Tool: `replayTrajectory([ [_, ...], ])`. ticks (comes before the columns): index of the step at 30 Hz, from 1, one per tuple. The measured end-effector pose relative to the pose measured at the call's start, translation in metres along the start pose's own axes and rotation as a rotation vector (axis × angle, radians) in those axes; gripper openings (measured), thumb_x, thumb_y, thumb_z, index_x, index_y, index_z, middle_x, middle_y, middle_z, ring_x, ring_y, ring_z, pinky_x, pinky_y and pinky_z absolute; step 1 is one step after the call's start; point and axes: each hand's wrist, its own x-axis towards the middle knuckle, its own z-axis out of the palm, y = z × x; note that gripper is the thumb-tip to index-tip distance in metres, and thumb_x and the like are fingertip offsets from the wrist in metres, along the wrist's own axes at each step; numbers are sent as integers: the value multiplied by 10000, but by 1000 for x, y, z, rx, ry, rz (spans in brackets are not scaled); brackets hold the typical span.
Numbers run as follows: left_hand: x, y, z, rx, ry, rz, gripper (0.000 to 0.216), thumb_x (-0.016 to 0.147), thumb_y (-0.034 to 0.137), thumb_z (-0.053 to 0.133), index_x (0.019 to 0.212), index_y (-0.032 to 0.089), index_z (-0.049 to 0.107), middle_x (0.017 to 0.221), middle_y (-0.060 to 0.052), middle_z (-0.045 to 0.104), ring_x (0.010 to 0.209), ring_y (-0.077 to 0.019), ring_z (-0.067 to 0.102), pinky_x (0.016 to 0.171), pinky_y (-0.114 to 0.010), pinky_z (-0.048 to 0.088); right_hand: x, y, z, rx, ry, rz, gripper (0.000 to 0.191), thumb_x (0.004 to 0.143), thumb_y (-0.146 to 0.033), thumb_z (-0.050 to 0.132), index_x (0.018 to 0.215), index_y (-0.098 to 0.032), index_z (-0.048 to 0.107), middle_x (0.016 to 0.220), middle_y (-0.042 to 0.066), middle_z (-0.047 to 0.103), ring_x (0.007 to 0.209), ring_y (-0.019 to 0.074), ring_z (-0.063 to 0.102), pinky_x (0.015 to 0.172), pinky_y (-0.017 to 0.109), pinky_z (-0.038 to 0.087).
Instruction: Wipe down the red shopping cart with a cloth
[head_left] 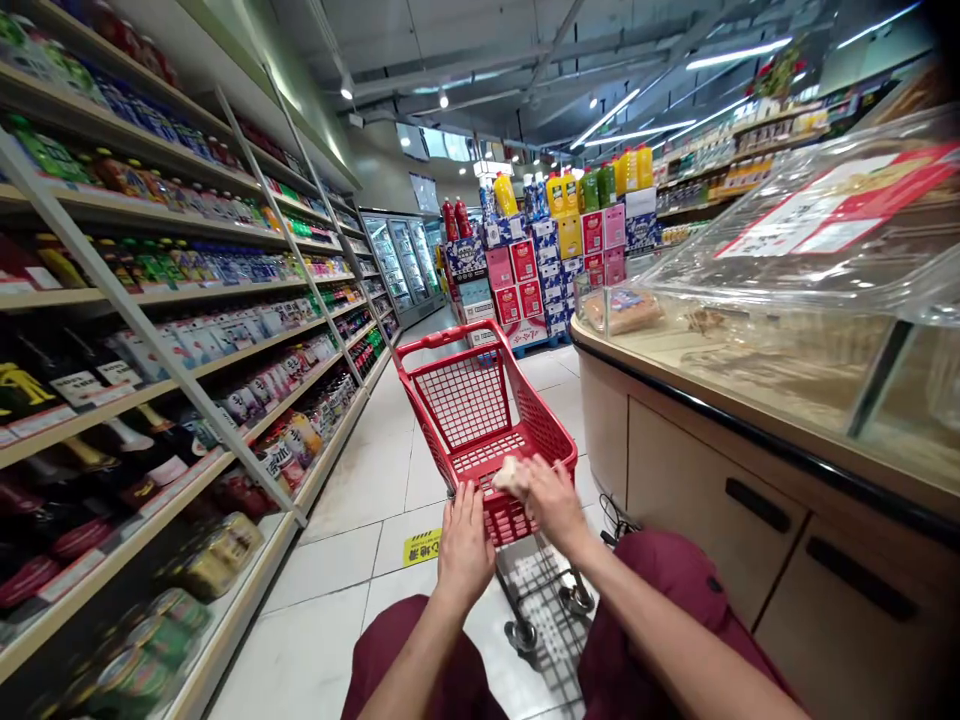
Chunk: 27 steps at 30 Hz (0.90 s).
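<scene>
A red shopping cart stands in front of me, its basket tilted in view and its handle at the far end. My left hand rests at the cart's near rim with its fingers stretched out and close together. My right hand is closed around a crumpled whitish cloth, pressed over the near right rim. The cloth is slightly blurred, and the fingers hide part of it. Inside the basket the red grid floor shows.
Shelves of bottles and cans run along the left. On the right stands a wooden counter with clear covers. Stacked drink boxes rise behind the cart. A yellow floor sign and a cable lie on the tiles.
</scene>
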Motion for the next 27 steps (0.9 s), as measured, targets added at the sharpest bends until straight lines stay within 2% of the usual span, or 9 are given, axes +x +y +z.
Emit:
replayTrajectory([
  [3,0,5,0,-21,2,-8,685,660,105,428,1331,91,287,1437,-126,241,1339,-231,131,1082,-454,187,4,3,-4,-38,20,143,343,825,-107,360,1066,-139,602,1222,120,543,1217,231,401,1014,472,255],
  [6,-2,9,3,-34,21,-1,697,659,116,440,1335,84,270,1439,-139,231,1341,-237,109,1079,-455,199,0,-7,0,4,-29,23,406,817,-66,342,1150,-151,558,1238,92,536,1206,198,418,1016,408,279],
  [9,-5,8,5,-24,46,43,709,659,89,426,1344,109,248,1440,-123,237,1341,-225,124,1080,-451,198,-5,-6,-1,25,-71,-49,464,804,-45,347,1201,-210,521,1258,48,523,1215,197,408,1022,424,266],
  [13,-7,7,9,-8,89,24,713,656,63,415,1345,96,237,1443,-128,229,1344,-219,105,1083,-446,189,-11,10,-11,-7,-2,159,490,781,-32,337,1204,-195,523,1273,63,506,1250,215,360,1017,450,277],
  [16,-6,8,11,-11,80,15,696,656,66,418,1333,70,257,1436,-146,241,1345,-229,92,1080,-446,197,-14,-8,-7,75,31,134,511,760,-16,333,1195,-193,533,1275,52,506,1254,192,354,1032,418,281],
  [19,-5,4,10,-19,59,43,699,657,68,415,1337,85,252,1430,-136,261,1341,-227,124,1079,-455,194,-5,-38,-2,269,37,49,479,766,-38,343,1146,-222,569,1206,28,565,1161,164,460,1015,371,320],
  [21,-6,1,9,-28,66,40,698,663,70,415,1340,99,247,1427,-130,271,1339,-224,141,1077,-458,198,9,-45,-4,384,102,157,458,776,-65,332,1139,-207,573,1135,38,607,1069,148,528,960,315,383],
  [24,-7,-3,9,-42,108,4,688,668,78,428,1334,91,253,1425,-143,270,1341,-230,130,1072,-459,213,26,-34,-12,398,183,375,474,778,-87,319,1193,-172,533,1149,74,591,1049,154,539,919,296,413],
  [27,-8,-5,12,-48,130,7,679,665,77,444,1323,86,272,1422,-150,275,1339,-236,142,1066,-461,228,24,-16,-20,268,1,249,474,786,-77,339,1173,-255,546,1219,44,552,1125,181,490,1008,418,304],
])
